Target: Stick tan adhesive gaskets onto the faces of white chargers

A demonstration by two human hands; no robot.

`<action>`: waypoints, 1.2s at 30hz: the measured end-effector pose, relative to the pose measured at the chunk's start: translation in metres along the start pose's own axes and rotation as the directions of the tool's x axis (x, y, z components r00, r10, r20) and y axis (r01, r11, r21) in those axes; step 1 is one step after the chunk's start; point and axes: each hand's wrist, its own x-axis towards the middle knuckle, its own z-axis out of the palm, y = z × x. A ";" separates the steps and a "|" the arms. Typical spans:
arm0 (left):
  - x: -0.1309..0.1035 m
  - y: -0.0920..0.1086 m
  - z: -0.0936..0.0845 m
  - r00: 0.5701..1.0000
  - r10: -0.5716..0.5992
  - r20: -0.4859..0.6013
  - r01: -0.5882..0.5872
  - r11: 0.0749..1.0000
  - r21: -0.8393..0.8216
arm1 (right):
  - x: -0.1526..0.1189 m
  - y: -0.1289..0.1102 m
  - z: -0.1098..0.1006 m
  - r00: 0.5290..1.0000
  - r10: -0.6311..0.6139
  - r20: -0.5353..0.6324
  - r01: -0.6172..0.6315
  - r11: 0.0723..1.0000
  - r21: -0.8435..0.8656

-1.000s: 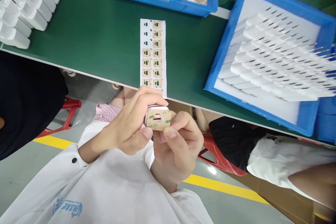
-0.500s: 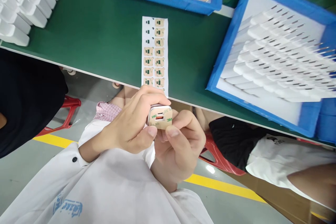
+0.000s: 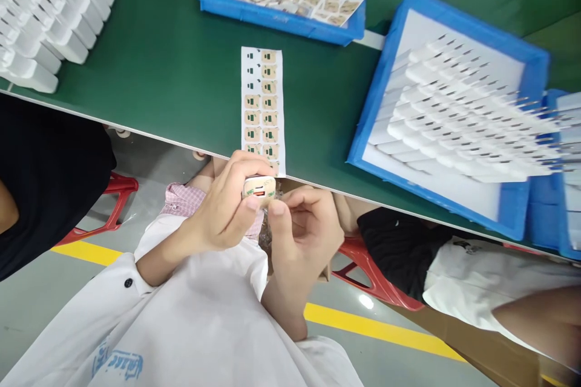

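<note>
My left hand is wrapped round a small white charger, whose end face carries a tan sticker with a red-orange port slot. Close by on the right, my right hand has its thumb at the lower corner of that face and its fingers curled; what they may pinch is too small to make out. Just beyond the hands, a sheet of tan stickers lies on the green table, its near end partly behind my left fingers. Three sticker places at the sheet's far left are bare.
A blue tray of sticker sheets stands at the back. At the right is a blue tray of white chargers with metal pins; more chargers stand at the far left. People sit on both sides, near red stools.
The view has shifted, showing more of the back. The charger has tilted, so its face looks narrower. My right fingers have opened out somewhat and its thumb points more upward.
</note>
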 end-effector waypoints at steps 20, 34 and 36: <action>-0.011 -0.023 0.005 0.994 -0.112 -0.018 0.113 0.992 0.060 | 0.046 0.019 0.008 0.890 0.126 0.438 -0.188 0.977 0.100; -0.026 -0.056 0.012 0.997 -0.077 -0.013 0.078 0.975 0.210 | 0.073 0.030 0.009 0.802 0.210 0.559 -0.423 0.861 0.282; -0.026 -0.058 0.013 0.995 -0.094 -0.022 0.097 0.966 0.240 | 0.075 0.040 0.009 0.760 0.218 0.612 -0.523 0.764 0.377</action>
